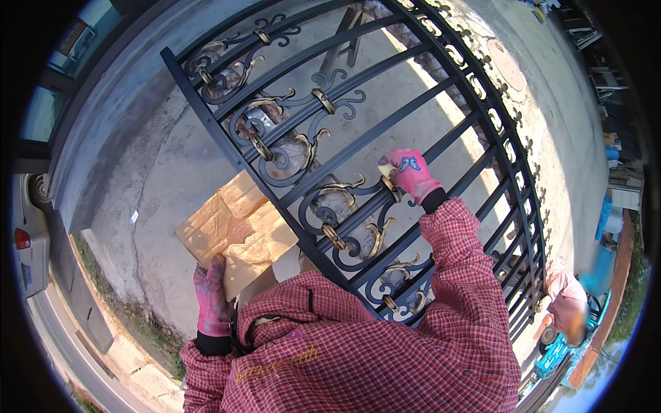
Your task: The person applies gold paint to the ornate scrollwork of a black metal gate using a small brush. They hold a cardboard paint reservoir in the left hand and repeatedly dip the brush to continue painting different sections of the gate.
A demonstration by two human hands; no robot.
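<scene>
My left hand [213, 299], in a pink glove, grips the near corner of a creased brown paper sheet [258, 237]. A darker brownish patch lies in the middle of the sheet; I cannot tell what it is. My right hand [416, 177], in a pink glove with a blue butterfly on its back, is closed round a small pale pad [386, 168]. This pad is right by a gold-coloured collar [391, 188] on a bar of the black metal gate [375, 134]. Black scrolls with gold-tinted leaf ends [342, 186] curl beside the collar.
The gate spreads across the middle, its curved rail [493, 124] on the right. Beneath it is concrete ground [151, 179]. At the lower right another person [568, 306] stands by the gate, near a blue vehicle [553, 356]. A parked car [29, 237] is at far left.
</scene>
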